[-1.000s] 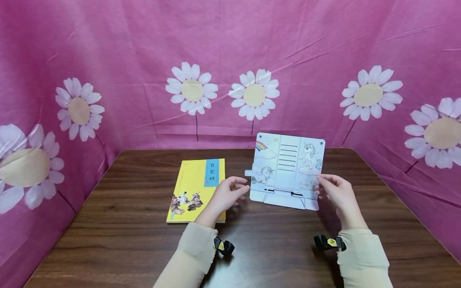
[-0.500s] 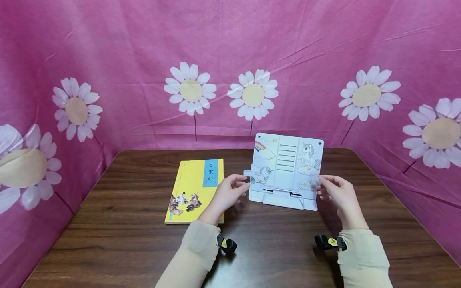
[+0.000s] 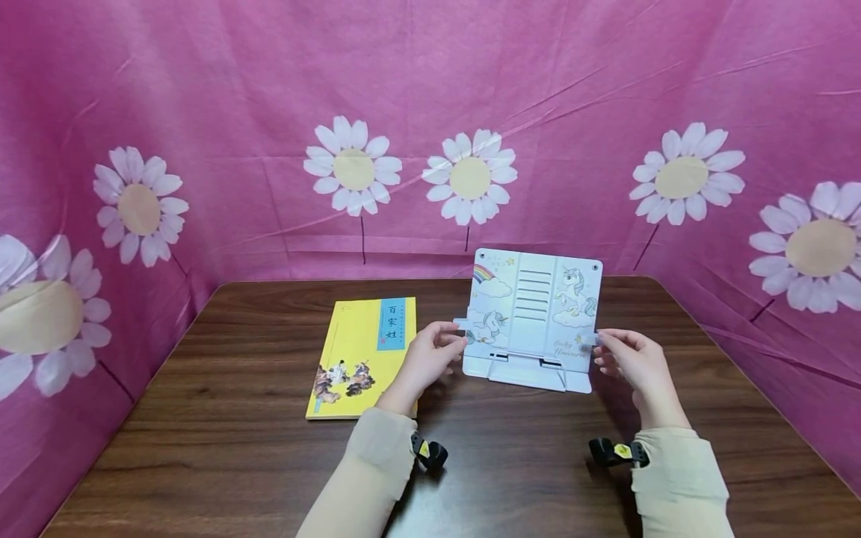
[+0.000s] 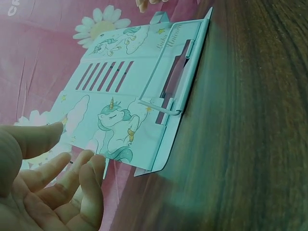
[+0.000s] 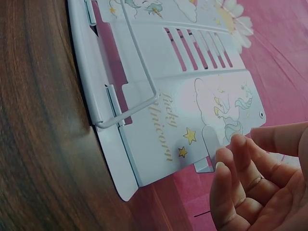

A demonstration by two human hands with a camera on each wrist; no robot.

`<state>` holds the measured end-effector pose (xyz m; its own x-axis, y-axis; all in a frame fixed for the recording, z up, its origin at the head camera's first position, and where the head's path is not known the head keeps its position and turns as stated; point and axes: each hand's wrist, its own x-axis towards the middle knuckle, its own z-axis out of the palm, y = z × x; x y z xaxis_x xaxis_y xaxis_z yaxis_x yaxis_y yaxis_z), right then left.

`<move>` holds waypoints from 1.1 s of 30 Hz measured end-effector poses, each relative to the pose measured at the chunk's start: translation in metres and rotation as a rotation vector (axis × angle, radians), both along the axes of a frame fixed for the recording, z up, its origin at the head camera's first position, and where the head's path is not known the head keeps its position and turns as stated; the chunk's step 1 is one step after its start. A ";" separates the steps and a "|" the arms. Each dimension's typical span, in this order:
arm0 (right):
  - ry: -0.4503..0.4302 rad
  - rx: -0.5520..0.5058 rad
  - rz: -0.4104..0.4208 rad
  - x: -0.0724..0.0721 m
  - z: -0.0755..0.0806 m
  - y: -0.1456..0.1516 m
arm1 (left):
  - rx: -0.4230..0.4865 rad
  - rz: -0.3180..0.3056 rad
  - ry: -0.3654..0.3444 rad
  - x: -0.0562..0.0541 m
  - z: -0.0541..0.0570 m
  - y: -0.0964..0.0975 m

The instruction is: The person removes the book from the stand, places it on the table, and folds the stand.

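Note:
A white metal book stand point(image 3: 534, 310), printed with unicorns, a rainbow and stars, stands tilted back on the table with a wire holder at its foot. At its left edge is my left hand point(image 3: 433, 356), its thumb and fingers apart beside a small page clip point(image 3: 461, 323) that sticks out there. My right hand point(image 3: 632, 359) is at the opposite edge, fingertips right at the right page clip point(image 5: 210, 147), which juts outward. In the right wrist view the thumb is apart from that clip. The left wrist view shows the left fingers point(image 4: 91, 185) loosely bent with nothing between them.
A yellow book point(image 3: 356, 359) with a blue title panel lies flat left of the stand, partly covered by the left forearm. The dark wooden table point(image 3: 511, 463) ends at a pink curtain point(image 3: 403, 90) with daisies. Each wrist wears a small black camera.
The right page clip now sticks out past the stand's right edge, and my right fingers have shifted slightly outward with it. The left hand stays by the left edge. The view shifts slightly.

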<state>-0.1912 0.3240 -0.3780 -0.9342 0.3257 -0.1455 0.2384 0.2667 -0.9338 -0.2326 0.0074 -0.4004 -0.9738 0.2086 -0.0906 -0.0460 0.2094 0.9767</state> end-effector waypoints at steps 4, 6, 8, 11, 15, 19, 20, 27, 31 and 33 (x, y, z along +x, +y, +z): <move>-0.005 0.005 -0.004 -0.001 -0.002 0.001 | 0.010 0.005 -0.001 -0.001 0.000 0.002; -0.009 0.008 -0.007 -0.001 -0.002 0.002 | 0.012 0.010 -0.001 -0.002 -0.001 0.003; -0.013 0.005 -0.009 -0.001 -0.003 0.003 | 0.013 0.016 -0.003 -0.002 -0.001 0.003; -0.014 -0.001 -0.012 -0.001 -0.005 0.003 | 0.012 0.028 -0.008 -0.002 -0.003 0.004; -0.006 -0.017 -0.014 -0.002 -0.007 0.004 | 0.010 0.036 -0.012 -0.002 -0.005 0.005; 0.003 -0.038 -0.010 -0.002 -0.010 0.005 | 0.012 0.054 -0.028 -0.004 -0.009 0.004; 0.005 -0.047 -0.011 -0.002 -0.010 0.005 | 0.012 0.062 -0.034 -0.004 -0.010 0.004; -0.003 -0.048 -0.004 -0.003 -0.012 0.005 | 0.021 0.062 -0.055 -0.006 -0.014 0.004; -0.023 -0.034 -0.007 -0.003 -0.012 0.004 | 0.009 0.005 -0.032 -0.006 -0.014 0.004; -0.031 -0.027 -0.005 -0.003 -0.012 0.004 | 0.008 -0.015 -0.023 -0.006 -0.014 0.004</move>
<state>-0.1941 0.3283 -0.3896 -0.9274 0.3263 -0.1831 0.2686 0.2400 -0.9329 -0.2385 0.0111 -0.4149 -0.9682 0.2243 -0.1107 -0.0649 0.2022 0.9772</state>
